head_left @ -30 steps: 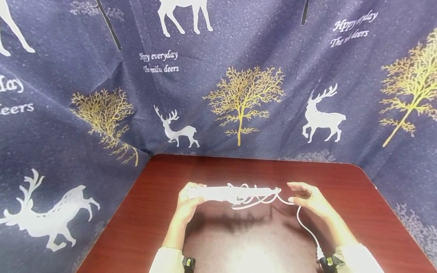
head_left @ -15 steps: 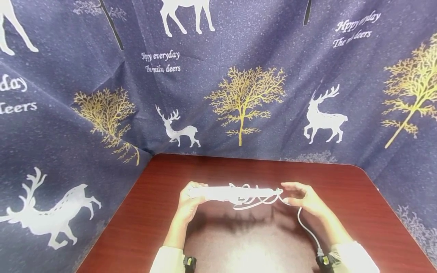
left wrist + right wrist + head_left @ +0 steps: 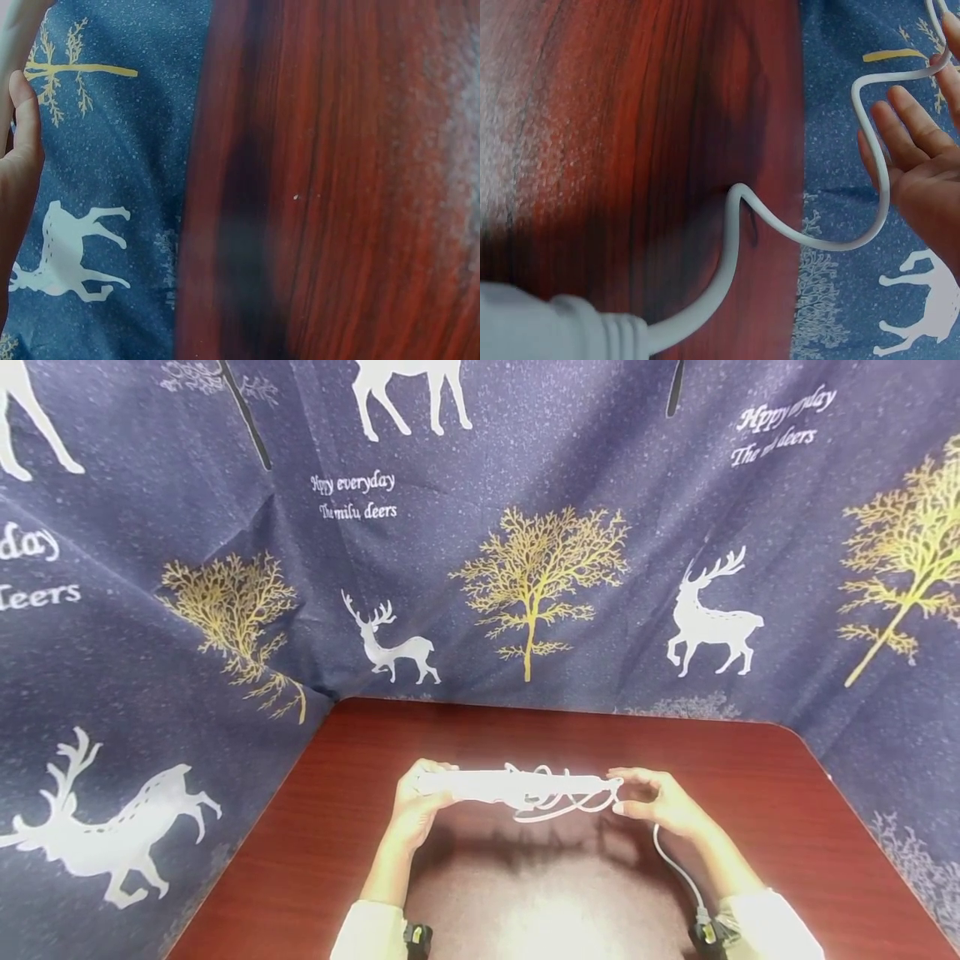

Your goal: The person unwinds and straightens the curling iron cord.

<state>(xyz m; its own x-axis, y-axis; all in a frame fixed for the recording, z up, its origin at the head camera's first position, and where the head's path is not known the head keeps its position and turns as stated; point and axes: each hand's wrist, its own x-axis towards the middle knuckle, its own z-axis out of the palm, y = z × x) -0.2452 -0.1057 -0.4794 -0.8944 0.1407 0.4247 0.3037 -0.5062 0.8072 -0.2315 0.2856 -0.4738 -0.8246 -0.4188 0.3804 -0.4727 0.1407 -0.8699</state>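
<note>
A long white corded bar, which looks like a power strip [image 3: 487, 785], is raised over the table, washed out by glare in the head view. My left hand [image 3: 415, 806] grips its left end, thumb on the near side. In the left wrist view only part of that hand [image 3: 21, 161] shows at the edge. White cord [image 3: 881, 187] is looped about the strip's right half. At its right end my right hand [image 3: 667, 804] has thumb and fingers spread beside the loops. Cord runs across the fingers in the right wrist view and down to a plug [image 3: 562, 326] near the wrist.
A red-brown wooden table [image 3: 300, 827] lies underneath, with a bright glare patch near its front. Dark blue cloth [image 3: 480, 468] printed with deer and trees hangs behind and at both sides. The plug end of the cord hangs by the right wrist strap [image 3: 712, 935].
My right hand has moved left, up to the strip's right end and the cord there. The left hand keeps its grip, and the strip has hardly moved.
</note>
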